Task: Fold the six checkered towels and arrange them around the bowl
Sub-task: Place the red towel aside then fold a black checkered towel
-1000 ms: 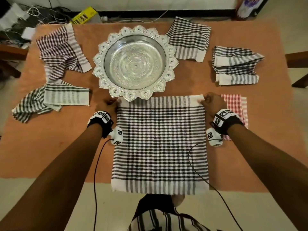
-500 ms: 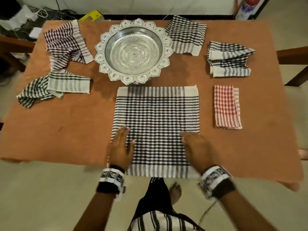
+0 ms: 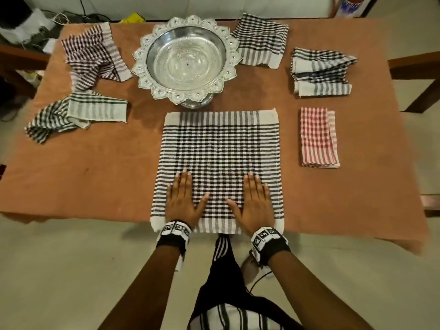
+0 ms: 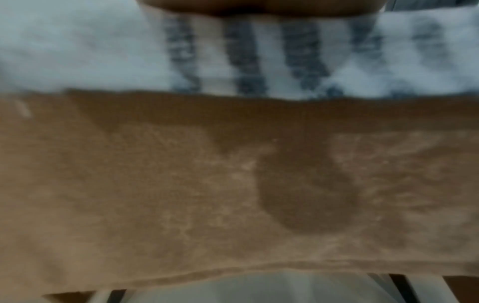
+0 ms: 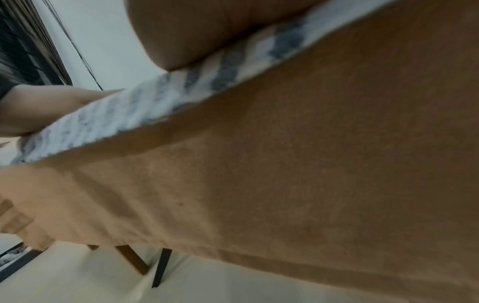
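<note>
Towels: six on the brown-covered table (image 3: 100, 177); bowl (image 3: 185, 60) stands at the far middle, silver, scalloped rim, on a foot.

Spread towel (image 3: 219, 144), black check, lies flat and unfolded just in front of the bowl; its near striped hem hangs slightly over the table's near edge; far hem close to the bowl's foot, contact cannot be told.

Left hand (image 3: 183, 201) lies palm-down on the near left part of this towel, fingers straight and together, thumb spread inward; nothing gripped. Right hand (image 3: 254, 203) mirrors it on the near right part, fingers straight, thumb spread inward; nothing gripped. Both wrists carry black bands with white markers.

Red towel (image 3: 317, 138), folded into a narrow rectangle, lies right of the spread towel, apart from it. Striped towel (image 3: 321, 72), loosely folded, lies beyond the red one. Far towel (image 3: 262, 41), folded, lies just right of the bowl, its edge under or touching the rim; cannot tell which. Maroon towel (image 3: 92, 55), crumpled, lies left of the bowl; green towel (image 3: 78, 113), crumpled, lies nearer, at the left edge.

Wrist views: blurred; only hem stripes, brown cloth and the heel of each hand show.
</note>
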### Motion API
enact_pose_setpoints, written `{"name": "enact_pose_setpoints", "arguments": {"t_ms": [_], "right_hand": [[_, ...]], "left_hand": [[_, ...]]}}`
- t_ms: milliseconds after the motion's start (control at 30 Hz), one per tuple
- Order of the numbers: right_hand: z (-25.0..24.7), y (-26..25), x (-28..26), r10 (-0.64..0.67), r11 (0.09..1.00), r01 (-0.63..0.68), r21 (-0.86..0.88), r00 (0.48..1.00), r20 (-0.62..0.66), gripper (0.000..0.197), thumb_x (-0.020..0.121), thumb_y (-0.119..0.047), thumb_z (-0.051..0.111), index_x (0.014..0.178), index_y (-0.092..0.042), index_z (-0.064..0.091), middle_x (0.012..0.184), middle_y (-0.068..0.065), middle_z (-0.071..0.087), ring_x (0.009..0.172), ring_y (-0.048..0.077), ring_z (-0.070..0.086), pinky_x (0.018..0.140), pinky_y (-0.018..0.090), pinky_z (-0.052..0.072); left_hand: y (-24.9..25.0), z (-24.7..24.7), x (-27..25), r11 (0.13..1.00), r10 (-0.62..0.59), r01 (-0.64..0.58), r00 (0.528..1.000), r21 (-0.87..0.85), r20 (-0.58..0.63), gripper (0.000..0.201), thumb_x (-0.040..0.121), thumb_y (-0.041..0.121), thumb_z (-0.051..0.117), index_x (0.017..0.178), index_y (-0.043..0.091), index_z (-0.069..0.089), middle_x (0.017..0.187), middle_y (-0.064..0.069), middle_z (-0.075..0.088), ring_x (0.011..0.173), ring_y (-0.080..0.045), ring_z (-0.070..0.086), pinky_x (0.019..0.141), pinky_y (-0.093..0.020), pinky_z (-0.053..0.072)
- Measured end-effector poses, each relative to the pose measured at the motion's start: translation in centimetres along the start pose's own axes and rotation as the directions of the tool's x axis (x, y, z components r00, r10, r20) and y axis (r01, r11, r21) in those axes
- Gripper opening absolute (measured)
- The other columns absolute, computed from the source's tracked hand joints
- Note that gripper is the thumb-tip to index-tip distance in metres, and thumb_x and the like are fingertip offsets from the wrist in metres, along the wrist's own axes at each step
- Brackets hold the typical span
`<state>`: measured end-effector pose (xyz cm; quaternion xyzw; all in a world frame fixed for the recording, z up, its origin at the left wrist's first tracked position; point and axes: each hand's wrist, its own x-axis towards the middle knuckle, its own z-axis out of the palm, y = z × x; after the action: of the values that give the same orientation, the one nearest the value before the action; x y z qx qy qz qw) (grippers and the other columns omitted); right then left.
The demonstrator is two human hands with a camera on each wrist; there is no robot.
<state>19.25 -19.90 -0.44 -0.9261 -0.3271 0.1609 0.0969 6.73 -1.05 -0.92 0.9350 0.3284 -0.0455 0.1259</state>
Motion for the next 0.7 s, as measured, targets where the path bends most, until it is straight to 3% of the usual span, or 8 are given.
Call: {"name": "enact_pose_setpoints", "arguments": {"t_ms": [200, 333, 433, 567, 633, 700], "right_hand": [[-0.9, 4.0, -0.8, 0.063, 0.997, -0.064, -0.038, 0.998, -0.014, 0.094, 0.093, -0.074, 0.021, 0.157, -0.007, 0.004, 0.166, 0.009, 0.001, 0.153, 0.023, -0.007, 0.124, 0.046, 0.001], [-1.5, 5.8, -1.0, 0.153, 0.988, -0.153, -0.006, 0.987, -0.054, 0.092, 0.095, -0.072, 0.018, 0.157, -0.007, -0.001, 0.165, 0.011, -0.005, 0.152, 0.025, -0.009, 0.124, 0.048, 0.002], [-4.2, 6.1, -0.5, 0.213, 0.977, -0.210, 0.045, 0.975, -0.066, 0.085, 0.098, -0.065, 0.018, 0.156, -0.004, 0.007, 0.165, 0.015, 0.004, 0.153, 0.029, 0.000, 0.124, 0.046, 0.003], [-6.3, 0.1, 3.5, -0.073, 0.997, 0.075, 0.013, 0.992, -0.102, 0.058, 0.101, -0.028, 0.033, 0.153, -0.002, 0.025, 0.160, 0.017, 0.022, 0.150, 0.033, 0.018, 0.124, 0.045, 0.009], [-5.6, -3.8, 6.9, -0.166, 0.985, 0.167, 0.033, 0.985, -0.052, 0.061, 0.098, -0.016, 0.040, 0.154, -0.002, 0.021, 0.162, 0.017, 0.017, 0.152, 0.031, 0.010, 0.124, 0.043, 0.004], [-4.4, -6.2, 9.8, -0.158, 0.987, 0.156, 0.034, 0.983, 0.089, 0.062, 0.101, -0.018, 0.035, 0.156, -0.003, 0.010, 0.164, 0.015, 0.006, 0.153, 0.028, 0.000, 0.124, 0.043, 0.001]], "left_hand": [[-5.0, -1.1, 0.2, 0.999, -0.040, 0.040, 0.999, -0.007, -0.004, 0.084, 0.091, 0.069, 0.021, 0.156, 0.017, 0.005, 0.164, -0.001, 0.002, 0.151, -0.019, 0.002, 0.122, -0.045, 0.006], [-5.1, -1.2, 0.3, 0.999, -0.053, 0.053, 0.999, -0.014, 0.002, 0.089, 0.091, 0.071, 0.019, 0.155, 0.012, 0.003, 0.164, -0.005, 0.000, 0.151, -0.020, -0.001, 0.122, -0.045, 0.007], [-4.1, -1.7, 0.6, 0.996, -0.085, 0.084, 0.996, -0.035, -0.028, 0.090, 0.091, 0.071, 0.021, 0.155, 0.009, 0.006, 0.163, -0.009, 0.007, 0.151, -0.023, 0.006, 0.122, -0.045, 0.005], [0.3, -2.9, 3.5, 0.992, -0.027, 0.015, 0.995, -0.125, -0.095, 0.076, 0.096, 0.055, 0.025, 0.153, 0.006, 0.018, 0.161, -0.012, 0.019, 0.149, -0.025, 0.014, 0.122, -0.043, 0.012], [2.5, -3.2, 6.4, 0.994, 0.010, -0.018, 0.997, -0.111, -0.074, 0.073, 0.096, 0.049, 0.018, 0.153, 0.004, 0.016, 0.161, -0.013, 0.016, 0.150, -0.026, 0.012, 0.122, -0.042, 0.011], [3.3, -3.0, 8.6, 0.996, 0.025, -0.022, 0.999, -0.082, 0.040, 0.078, 0.093, 0.053, 0.008, 0.154, 0.005, 0.009, 0.163, -0.012, 0.007, 0.151, -0.026, 0.004, 0.123, -0.040, 0.004]]}}
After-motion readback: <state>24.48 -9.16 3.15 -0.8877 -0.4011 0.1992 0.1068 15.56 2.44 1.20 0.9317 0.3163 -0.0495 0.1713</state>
